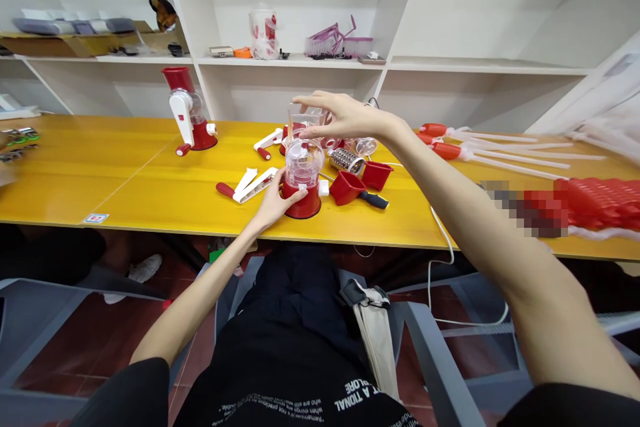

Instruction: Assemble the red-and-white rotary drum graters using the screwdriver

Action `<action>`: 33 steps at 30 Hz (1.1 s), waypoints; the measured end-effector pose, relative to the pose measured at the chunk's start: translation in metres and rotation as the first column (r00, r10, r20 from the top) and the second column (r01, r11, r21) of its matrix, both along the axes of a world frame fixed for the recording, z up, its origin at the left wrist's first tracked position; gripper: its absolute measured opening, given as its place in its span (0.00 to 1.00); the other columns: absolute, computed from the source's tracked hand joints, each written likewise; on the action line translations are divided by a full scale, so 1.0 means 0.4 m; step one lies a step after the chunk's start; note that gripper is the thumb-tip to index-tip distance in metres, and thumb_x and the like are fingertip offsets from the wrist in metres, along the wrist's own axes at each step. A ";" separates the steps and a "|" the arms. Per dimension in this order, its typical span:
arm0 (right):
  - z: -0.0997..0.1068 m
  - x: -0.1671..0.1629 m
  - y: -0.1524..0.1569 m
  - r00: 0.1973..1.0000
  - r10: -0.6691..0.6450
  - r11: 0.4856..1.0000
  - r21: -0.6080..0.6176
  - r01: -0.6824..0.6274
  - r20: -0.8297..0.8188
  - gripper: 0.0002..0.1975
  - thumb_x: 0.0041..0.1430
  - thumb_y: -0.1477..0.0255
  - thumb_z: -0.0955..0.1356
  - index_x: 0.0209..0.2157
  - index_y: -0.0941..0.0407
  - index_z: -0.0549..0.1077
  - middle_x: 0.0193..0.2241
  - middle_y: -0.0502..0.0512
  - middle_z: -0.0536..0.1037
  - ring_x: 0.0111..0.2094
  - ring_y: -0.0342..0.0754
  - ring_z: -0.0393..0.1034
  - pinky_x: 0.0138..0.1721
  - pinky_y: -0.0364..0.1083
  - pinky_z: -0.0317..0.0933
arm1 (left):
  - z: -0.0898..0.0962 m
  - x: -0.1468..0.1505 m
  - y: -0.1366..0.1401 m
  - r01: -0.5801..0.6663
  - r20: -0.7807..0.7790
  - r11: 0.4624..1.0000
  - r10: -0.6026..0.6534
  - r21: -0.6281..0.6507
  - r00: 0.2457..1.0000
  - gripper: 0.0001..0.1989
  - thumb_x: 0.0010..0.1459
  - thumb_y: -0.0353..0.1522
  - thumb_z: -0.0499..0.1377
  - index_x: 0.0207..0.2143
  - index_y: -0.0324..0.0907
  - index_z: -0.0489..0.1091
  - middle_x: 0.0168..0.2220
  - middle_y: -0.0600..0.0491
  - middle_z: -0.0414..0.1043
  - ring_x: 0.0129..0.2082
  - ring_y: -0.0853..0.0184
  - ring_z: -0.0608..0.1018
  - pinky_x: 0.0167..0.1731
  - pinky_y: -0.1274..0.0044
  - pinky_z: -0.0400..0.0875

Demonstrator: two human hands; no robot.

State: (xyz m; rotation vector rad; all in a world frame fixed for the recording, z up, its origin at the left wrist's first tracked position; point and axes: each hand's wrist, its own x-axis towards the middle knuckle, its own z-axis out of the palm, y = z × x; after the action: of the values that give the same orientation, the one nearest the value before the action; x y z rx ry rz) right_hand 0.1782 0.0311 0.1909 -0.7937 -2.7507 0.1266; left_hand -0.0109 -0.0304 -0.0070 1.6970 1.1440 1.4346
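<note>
Centrally placed grater: the rotary grater stands upright near the front edge of the yellow table, between the person's hands.
Its base: round, smooth red plastic, slightly flared at the foot, with a white knob jutting from the right side.
Its upper part: clear, shiny plastic, a rounded housing topped by a squarish chute.
Left hand: the left hand is curled around the left side of the base, gripping it, thumb laid across the front; the forearm slants up from the lower left.
Right hand: the right hand is at the chute, wrist raised, fingers bent and pointing left, thumb below and parted from them; whether they grip the clear plastic, I cannot tell.
Crank handle: flat white plastic, angular, with a rounded red grip; the crank handle lies left of the base.
Metal drum: a cylinder with a rough, perforated wall; the metal drum lies on its side behind and to the right.
Red hoppers: two open, boxy plastic pieces, the nearer red hopper beside a dark handle.
Second grater: the assembled second grater stands upright farther left, with a red flared top and white crank.
</note>
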 end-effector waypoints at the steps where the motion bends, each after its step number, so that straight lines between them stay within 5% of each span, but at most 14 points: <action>1: -0.005 0.001 0.001 1.000 0.004 0.999 0.032 -0.004 -0.012 0.40 0.61 0.47 0.63 0.67 0.54 0.57 0.62 0.63 0.65 0.56 0.58 0.65 0.58 0.56 0.59 | 0.000 0.000 0.001 -0.001 -0.004 1.000 0.001 0.011 1.000 0.35 0.52 0.46 0.66 0.58 0.44 0.60 0.62 0.44 0.65 0.60 0.57 0.71 0.61 0.66 0.64; 7: -0.042 -0.023 -0.002 0.978 0.047 0.989 0.145 -0.018 -0.201 0.34 0.66 0.49 0.59 0.64 0.57 0.61 0.60 0.65 0.67 0.58 0.57 0.64 0.61 0.59 0.56 | 0.001 -0.001 0.005 -0.016 -0.015 0.998 0.017 0.054 1.000 0.33 0.52 0.45 0.67 0.56 0.46 0.62 0.60 0.45 0.67 0.59 0.56 0.72 0.61 0.63 0.64; 19: -0.063 -0.049 -0.016 0.974 0.017 0.985 0.169 0.022 -0.227 0.24 0.66 0.59 0.64 0.60 0.52 0.68 0.56 0.59 0.72 0.56 0.57 0.65 0.62 0.60 0.56 | 0.000 -0.003 0.002 -0.009 -0.029 1.000 0.010 0.014 1.000 0.32 0.52 0.44 0.67 0.56 0.46 0.61 0.59 0.45 0.68 0.59 0.55 0.72 0.58 0.62 0.66; 33: -0.074 -0.044 -0.011 0.946 0.048 0.986 0.165 0.006 -0.321 0.28 0.65 0.54 0.65 0.62 0.49 0.66 0.59 0.57 0.71 0.60 0.57 0.64 0.63 0.62 0.56 | 0.002 -0.014 0.007 0.031 0.015 0.999 -0.032 0.039 0.999 0.24 0.59 0.45 0.62 0.53 0.45 0.65 0.55 0.47 0.71 0.56 0.59 0.73 0.55 0.68 0.67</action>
State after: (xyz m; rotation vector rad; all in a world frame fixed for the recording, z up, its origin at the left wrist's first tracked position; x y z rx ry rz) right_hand 0.1605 0.0265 0.1612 -0.6354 -2.4218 0.0298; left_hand -0.0164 -0.0277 -0.0061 1.7196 1.0830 1.4569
